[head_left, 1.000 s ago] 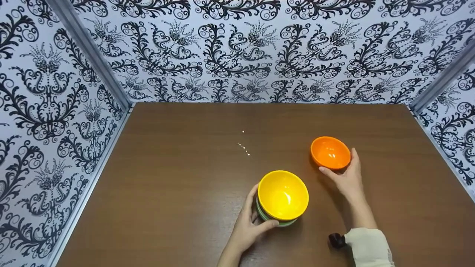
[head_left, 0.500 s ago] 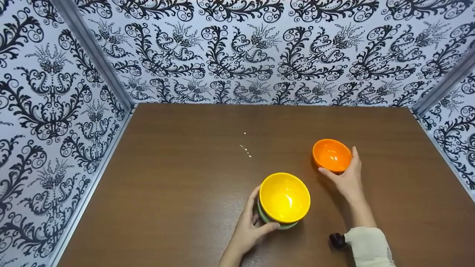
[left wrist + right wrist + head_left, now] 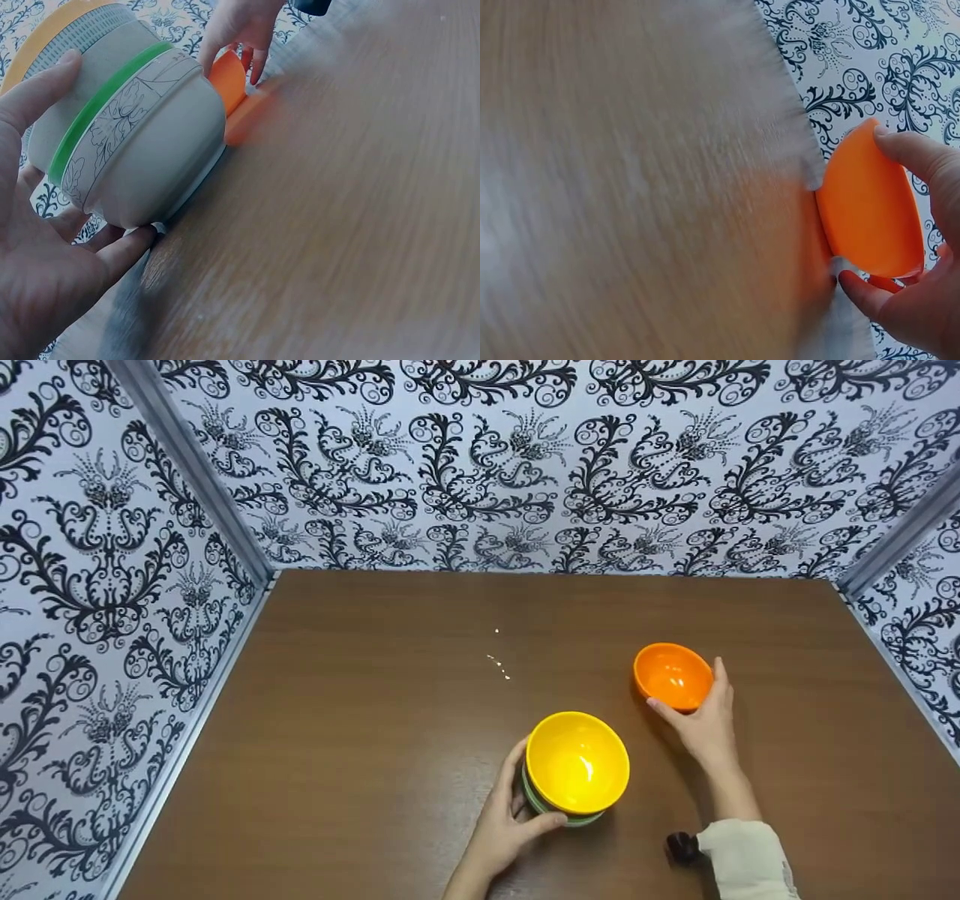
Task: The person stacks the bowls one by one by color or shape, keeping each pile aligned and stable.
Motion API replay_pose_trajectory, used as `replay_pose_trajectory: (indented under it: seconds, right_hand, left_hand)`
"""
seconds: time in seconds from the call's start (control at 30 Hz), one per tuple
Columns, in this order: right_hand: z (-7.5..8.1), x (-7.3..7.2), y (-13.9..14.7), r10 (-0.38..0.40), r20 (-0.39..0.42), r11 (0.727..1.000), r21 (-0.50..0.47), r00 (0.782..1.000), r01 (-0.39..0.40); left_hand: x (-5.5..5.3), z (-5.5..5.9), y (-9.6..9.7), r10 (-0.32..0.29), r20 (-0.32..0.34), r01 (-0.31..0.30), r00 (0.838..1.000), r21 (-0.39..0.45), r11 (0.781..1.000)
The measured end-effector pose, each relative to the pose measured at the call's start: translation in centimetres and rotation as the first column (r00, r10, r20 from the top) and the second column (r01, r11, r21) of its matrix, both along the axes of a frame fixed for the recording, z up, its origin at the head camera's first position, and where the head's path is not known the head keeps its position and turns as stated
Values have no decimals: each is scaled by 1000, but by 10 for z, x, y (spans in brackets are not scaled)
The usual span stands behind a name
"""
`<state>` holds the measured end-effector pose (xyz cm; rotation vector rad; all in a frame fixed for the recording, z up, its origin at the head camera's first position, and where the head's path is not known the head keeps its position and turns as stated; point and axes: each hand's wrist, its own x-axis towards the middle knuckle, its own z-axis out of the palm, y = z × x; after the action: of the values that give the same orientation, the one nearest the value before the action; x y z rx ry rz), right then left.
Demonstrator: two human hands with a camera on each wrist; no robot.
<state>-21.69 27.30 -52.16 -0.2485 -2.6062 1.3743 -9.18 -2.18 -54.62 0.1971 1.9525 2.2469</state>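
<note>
My left hand (image 3: 502, 821) holds two nested bowls near the front middle of the table. On top is a yellow bowl (image 3: 577, 761), its glossy inside facing up. Beneath it, the left wrist view shows a pale bowl with a green rim (image 3: 154, 142) and a flower pattern. My thumb presses the yellow bowl's outer wall, and fingers reach under the lower bowl. Farther back on the right, my right hand (image 3: 709, 727) grips a small orange bowl (image 3: 673, 676) between thumb and fingers. That bowl sits low at the table surface, and nothing shows inside it.
A brown wooden table (image 3: 360, 697) spreads below both hands. Walls with a black-and-white scroll pattern (image 3: 525, 472) enclose its back and sides. Small bright specks (image 3: 499, 664) show near the table's middle. A dark object (image 3: 682, 847) sits beside the right sleeve (image 3: 746, 855).
The head view has shifted slightly. Both hands keep their grip, and the bowls stand in nearly the same places.
</note>
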Motion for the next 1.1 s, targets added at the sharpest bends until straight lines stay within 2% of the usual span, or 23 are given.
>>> replay_pose_trajectory:
  seconds: [0.23,0.73,1.1]
  right_hand:
    - [2,3,1,-25,42,999,34,999,24]
    - [7,8,0,-44,31,998,44,999,43]
    - [18,18,-6,-6,16,999,32,1000,6]
  left_hand:
    - [0,1,1,-3,-3,3,1000,3,1000]
    - [0,-1,0,0,-15,0,1000,-2,1000]
    - [0,-1,-1,5,-25,-5,1000,-7,1000]
